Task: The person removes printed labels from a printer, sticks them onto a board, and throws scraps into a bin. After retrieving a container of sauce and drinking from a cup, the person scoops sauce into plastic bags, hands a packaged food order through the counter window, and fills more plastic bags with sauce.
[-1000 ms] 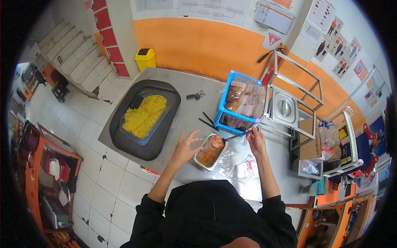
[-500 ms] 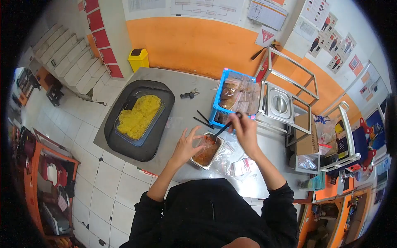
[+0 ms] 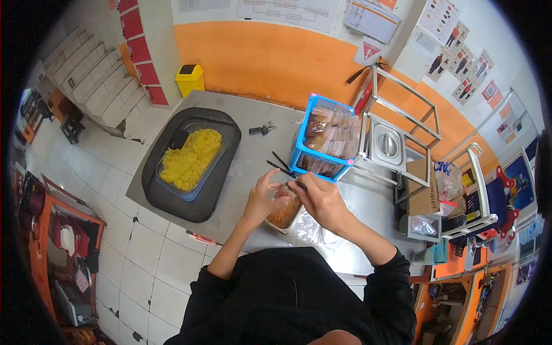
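A metal container [image 3: 283,230] of orange-red food stands near the table's front edge. My left hand [image 3: 261,201] is over its left side, thumb and fingers curled round what looks like a small clear plastic bag, partly lost against the food. My right hand [image 3: 325,202] is closed on a black-handled spoon [image 3: 301,185], close beside the left fingertips. The spoon's lower end is hidden by the hands. Clear plastic bags [image 3: 313,229] lie on the table right of the container, under my right wrist.
A black tray [image 3: 154,190] carries a tub of yellow rice [image 3: 192,158]. Keys [image 3: 263,129] and black sticks [image 3: 279,167] lie on the steel table [image 3: 247,106]. A blue basket [image 3: 322,156] holds packed bags. Beside it stands a metal rack [image 3: 397,172] with a lidded steel pan [image 3: 387,142].
My right hand has moved down and left with the spoon, coming close to my left hand. The spoon handle now shows only its dark end. My left hand has shifted slightly.
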Demonstrator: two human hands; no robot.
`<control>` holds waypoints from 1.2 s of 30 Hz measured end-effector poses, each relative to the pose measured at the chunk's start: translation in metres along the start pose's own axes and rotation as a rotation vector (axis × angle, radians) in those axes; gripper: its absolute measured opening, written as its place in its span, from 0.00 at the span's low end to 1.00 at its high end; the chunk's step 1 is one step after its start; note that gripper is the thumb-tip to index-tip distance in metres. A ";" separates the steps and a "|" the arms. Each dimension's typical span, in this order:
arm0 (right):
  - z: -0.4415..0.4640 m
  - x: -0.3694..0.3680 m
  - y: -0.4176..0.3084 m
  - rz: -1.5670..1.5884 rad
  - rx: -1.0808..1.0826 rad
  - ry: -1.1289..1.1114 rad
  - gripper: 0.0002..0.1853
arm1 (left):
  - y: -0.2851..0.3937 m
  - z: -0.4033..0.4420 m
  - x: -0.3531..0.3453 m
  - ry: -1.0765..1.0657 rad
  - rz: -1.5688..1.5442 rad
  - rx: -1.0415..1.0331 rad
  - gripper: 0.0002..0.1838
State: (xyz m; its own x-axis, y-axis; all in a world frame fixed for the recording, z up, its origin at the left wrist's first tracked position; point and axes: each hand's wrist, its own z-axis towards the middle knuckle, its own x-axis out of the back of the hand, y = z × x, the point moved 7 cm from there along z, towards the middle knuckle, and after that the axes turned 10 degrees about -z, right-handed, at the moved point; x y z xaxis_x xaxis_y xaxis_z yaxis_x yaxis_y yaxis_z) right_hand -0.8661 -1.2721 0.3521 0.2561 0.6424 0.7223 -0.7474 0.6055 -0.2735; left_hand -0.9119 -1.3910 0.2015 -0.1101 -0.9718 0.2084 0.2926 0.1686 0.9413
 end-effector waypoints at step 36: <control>-0.009 0.009 -0.006 -0.062 0.133 0.083 0.06 | -0.001 0.007 0.000 0.042 0.012 -0.045 0.41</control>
State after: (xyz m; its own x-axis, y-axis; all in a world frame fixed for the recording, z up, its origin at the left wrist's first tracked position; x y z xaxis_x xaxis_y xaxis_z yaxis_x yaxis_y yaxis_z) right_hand -0.8535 -1.2656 0.3549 0.3500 0.6452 0.6791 -0.8017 0.5814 -0.1391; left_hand -0.9186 -1.3897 0.2028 -0.0665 -0.9760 0.2072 0.3366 0.1736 0.9255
